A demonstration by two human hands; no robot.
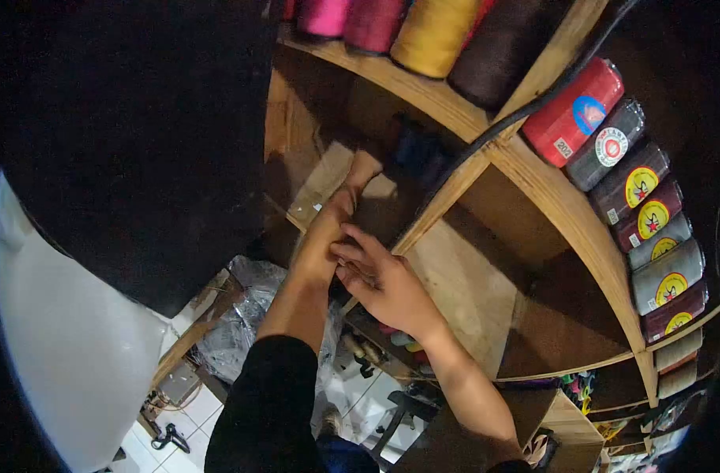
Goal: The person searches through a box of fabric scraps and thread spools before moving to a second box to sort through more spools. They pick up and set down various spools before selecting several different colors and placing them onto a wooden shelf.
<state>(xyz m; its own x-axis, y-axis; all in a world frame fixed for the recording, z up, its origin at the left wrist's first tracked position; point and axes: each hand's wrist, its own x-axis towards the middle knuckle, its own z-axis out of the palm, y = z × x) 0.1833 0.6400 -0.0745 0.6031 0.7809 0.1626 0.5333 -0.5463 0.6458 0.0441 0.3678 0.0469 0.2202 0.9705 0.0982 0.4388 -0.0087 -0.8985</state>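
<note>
My left hand (364,168) reaches deep into a wooden shelf compartment, over a light brown cardboard piece (324,180). Its fingers are too shadowed to make out, and I cannot tell whether they grip the cardboard. Behind it in the shade stand dark blue thread spools (419,150). Nearer to me, my right hand (380,277) hovers against my left forearm, fingers loosely bent and apart, holding nothing. Its fingertips overlap the forearm just below the wrist.
Large thread cones, among them a yellow one (431,35), fill the shelf above. Wrapped, labelled cones such as a red one (574,110) line the right side. A black cable (526,110) crosses the shelf frame. Below are clear plastic wrap (238,323) and a cardboard box (486,422).
</note>
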